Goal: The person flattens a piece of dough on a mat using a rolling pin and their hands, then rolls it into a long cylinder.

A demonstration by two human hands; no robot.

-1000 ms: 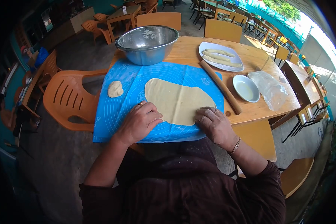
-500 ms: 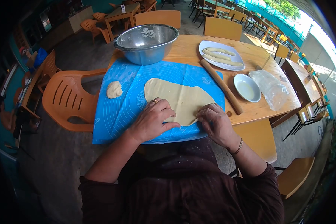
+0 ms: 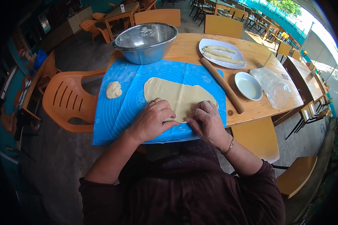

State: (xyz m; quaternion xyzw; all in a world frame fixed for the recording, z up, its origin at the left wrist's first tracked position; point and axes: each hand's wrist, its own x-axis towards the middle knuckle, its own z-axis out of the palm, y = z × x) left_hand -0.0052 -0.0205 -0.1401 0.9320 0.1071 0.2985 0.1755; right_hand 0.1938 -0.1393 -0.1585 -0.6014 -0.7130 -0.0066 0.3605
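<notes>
A flat sheet of dough (image 3: 179, 95) lies on a blue pastry mat (image 3: 116, 116) with printed circles. At its near edge, my left hand (image 3: 153, 118) has its fingers curled, thumb reaching toward the middle, closed on the dough. Close by on the right, my right hand (image 3: 208, 122) pinches the same edge, which looks slightly folded up between the two hands. A small lump of dough (image 3: 113, 90) rests at the mat's left side. Along the right side lies a wooden rolling pin (image 3: 222, 86), touching neither hand.
A metal bowl (image 3: 144, 50) stands at the mat's back left. Behind the rolling pin, a white plate (image 3: 214, 42) bears rolled dough strips (image 3: 221, 56). A small white dish (image 3: 248, 86) and a clear plastic bag (image 3: 274, 90) sit at right. An orange chair (image 3: 69, 99) stands left.
My right hand has moved left along the dough's near edge, closer to my left hand. The right corner of the sheet now shows more. My left hand stays nearly in place.
</notes>
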